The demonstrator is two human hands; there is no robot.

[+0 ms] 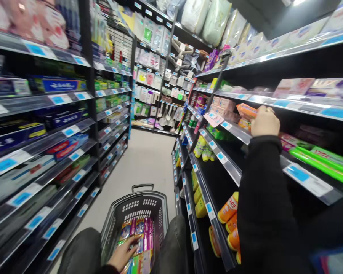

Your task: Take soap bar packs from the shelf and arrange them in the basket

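Observation:
My right hand (265, 122) reaches into the right-hand shelf, its fingers closed at the end of an orange packet (246, 111). More orange-and-yellow packets (244, 124) lie just below, and pink boxes (223, 103) are stacked to the left of them. Low between my knees is a dark grey shopping basket (137, 194) with several colourful packets (148, 240) in purple, blue and yellow. My left hand (125, 253) is inside the basket, fingers apart, over these packets and seemingly touching them. Its palm side is hidden.
A multi-tier shelf (70, 131) of boxes runs along the left. Bright green packs (321, 161) lie right of my right hand. Orange bottles (228, 208) stand lower on the right. The pale floor (148, 156) leads to a back wall hung with utensils (167, 114).

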